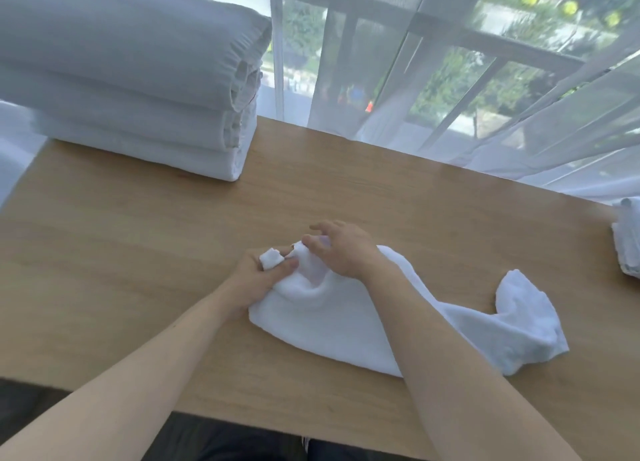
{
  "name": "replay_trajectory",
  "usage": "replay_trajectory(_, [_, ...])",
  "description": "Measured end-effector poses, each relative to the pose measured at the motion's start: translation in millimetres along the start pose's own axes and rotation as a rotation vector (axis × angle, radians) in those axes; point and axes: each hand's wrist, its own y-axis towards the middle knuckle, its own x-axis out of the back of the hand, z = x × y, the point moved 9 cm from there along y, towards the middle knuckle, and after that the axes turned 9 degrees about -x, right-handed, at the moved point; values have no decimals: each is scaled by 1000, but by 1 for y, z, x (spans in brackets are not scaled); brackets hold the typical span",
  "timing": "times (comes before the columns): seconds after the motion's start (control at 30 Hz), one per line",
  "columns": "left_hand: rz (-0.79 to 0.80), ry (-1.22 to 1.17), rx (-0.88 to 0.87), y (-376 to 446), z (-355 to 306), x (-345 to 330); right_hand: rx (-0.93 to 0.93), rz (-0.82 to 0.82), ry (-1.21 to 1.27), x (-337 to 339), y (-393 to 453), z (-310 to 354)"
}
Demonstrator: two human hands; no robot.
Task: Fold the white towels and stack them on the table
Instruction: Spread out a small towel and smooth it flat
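While both hands pinch its left end, towel [346, 325] lies w/ long axis left–right (slightly near-right) on surface [138, 253]: left hand [258, 273], right hand [341, 249].

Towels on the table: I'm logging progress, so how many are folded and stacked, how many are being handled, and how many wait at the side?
Folded towels in the stack: 3
Loose towel in both hands: 1
Waiting towel at the table's right edge, partly out of view: 1
Total: 5

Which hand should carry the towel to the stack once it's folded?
Left, probably. The stack sits far left on the table, on the side of the left hand, which already grips a corner of the towel. The right hand would have to cross over.
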Motion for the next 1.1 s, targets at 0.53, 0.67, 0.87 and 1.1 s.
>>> replay_trajectory(0.53, [-123,224,104,-27,23,57,-14,-723,96,107,9,39])
replay_trajectory(0.67, [-28,269,167,-48,38,74,32,-644,31,80,27,65])
replay_trajectory(0.87, [-46,183,-4,-57,21,87,-294,-390,-36,7,35,21])
replay_trajectory(1.1, [-128,170,-25,-61,19,94,-261,-442,-117,11,34,10])
